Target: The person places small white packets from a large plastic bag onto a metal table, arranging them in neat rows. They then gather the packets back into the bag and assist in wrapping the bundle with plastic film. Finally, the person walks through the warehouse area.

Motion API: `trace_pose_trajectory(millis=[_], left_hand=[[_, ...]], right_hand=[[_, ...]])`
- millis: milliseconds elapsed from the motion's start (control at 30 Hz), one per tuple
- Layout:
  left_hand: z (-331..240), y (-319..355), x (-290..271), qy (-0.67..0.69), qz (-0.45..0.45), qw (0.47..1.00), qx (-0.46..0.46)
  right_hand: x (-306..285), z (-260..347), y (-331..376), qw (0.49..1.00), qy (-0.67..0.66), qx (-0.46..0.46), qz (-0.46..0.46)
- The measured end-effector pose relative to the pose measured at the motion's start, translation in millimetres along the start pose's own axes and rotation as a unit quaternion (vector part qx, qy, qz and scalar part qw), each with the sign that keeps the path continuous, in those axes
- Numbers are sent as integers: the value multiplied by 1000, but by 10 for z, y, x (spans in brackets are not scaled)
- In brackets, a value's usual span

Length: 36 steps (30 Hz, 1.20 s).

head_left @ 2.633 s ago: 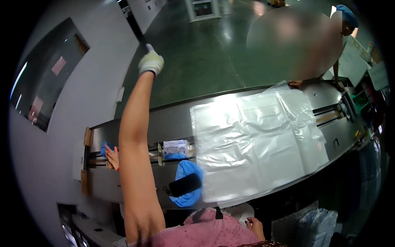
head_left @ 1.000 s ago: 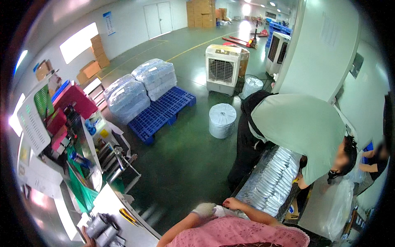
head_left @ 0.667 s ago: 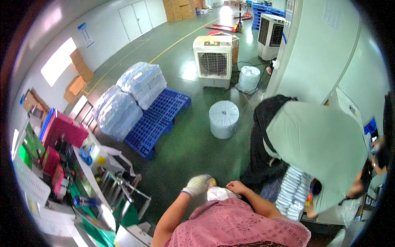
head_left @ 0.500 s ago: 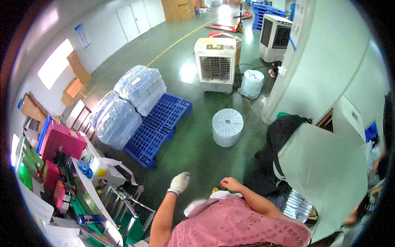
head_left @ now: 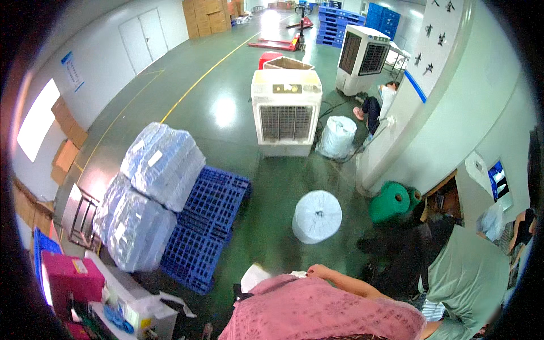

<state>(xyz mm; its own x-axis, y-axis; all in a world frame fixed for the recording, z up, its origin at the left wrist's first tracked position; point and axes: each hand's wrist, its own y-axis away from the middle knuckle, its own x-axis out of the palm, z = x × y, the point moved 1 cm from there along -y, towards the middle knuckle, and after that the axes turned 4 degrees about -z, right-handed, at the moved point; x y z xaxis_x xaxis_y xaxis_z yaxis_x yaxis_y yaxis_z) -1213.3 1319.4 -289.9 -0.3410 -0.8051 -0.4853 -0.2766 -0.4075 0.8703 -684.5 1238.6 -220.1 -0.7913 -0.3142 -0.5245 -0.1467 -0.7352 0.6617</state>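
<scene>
right hand (head_left: 318, 271) at far edge of pink garment (head_left: 317, 309) | roll (head_left: 317, 220) ahead of it | cooler (head_left: 286, 122) farther ahead | pallet (head_left: 205, 224), bundles (head_left: 161, 167) leftward | co-worker (head_left: 470, 272) rightward

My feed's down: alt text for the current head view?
The person's bare right hand is by the front of a pink garment, the left hand out of view. Ahead stand a white-wrapped roll and an air cooler, with plastic-wrapped bundles on a blue pallet to the left and a bent-over co-worker at right.
</scene>
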Motion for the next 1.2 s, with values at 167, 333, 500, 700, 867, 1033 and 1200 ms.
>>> trace_pose_trajectory(millis=[167, 333, 500, 700, 867, 1033, 1200], left_hand=[[753, -1443, -2248, -83, -267, 958, 69], [-1058, -1294, -5753, 162, -387, 902, 100], [-1634, -2192, -6679, 269, -400, 852, 205], [-1064, -2790, -6018, 38, -187, 967, 172], [-552, -3095, -6004, 92, -21, 996, -9], [-105, -4046, -7293, 137, -20, 988, -70], [509, -5281, -9350, 83, -141, 986, -21]], right_hand=[[-681, 639, -535, 993, -91, 48, -56], [-1151, 353, -1461, 980, -109, 110, -123], [-2676, 717, -2741, 990, -31, 119, -66], [-4407, 1663, -4289, 989, 45, -84, -115], [-4831, 2786, -5599, 965, 33, -241, -96], [-5277, 4034, -6401, 949, 6, -313, 35], [-6027, 4772, -7685, 950, -52, -304, 57]])
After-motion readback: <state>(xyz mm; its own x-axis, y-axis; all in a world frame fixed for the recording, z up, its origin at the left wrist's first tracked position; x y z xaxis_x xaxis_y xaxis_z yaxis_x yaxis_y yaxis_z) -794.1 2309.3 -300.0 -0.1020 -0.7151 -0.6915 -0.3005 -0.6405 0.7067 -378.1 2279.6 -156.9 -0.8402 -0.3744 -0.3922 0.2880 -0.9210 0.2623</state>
